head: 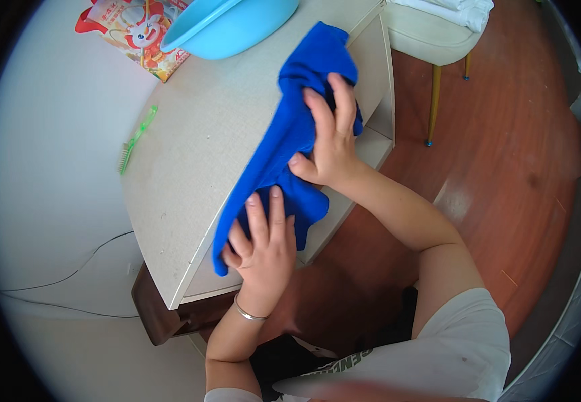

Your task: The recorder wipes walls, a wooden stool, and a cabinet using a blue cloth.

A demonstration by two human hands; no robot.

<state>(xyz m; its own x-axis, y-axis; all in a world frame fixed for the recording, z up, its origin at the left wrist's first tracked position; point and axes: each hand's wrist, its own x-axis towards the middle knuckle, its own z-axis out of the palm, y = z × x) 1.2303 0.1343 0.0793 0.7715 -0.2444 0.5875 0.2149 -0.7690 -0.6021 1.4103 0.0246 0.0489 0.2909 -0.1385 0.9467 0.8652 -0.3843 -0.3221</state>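
A blue cloth (283, 130) lies along the near edge of a light tabletop (190, 151), partly hanging over it. My left hand (265, 251), with a silver bangle at the wrist, rests on the cloth's lower end, fingers spread. Farther up, my right hand (330, 135) presses on the cloth with its fingers and thumb apart; its fingertips are slightly blurred. Neither palm shows, so whether any cloth is pinched under them is not plain.
A light-blue plastic basin (240, 32) and a printed bag (144, 37) stand at the table's far end. A green-handled brush (139, 138) lies by the wall. A cream chair (431, 35) bearing white cloth stands at upper right; a dark brown wooden piece (154, 306) is at lower left.
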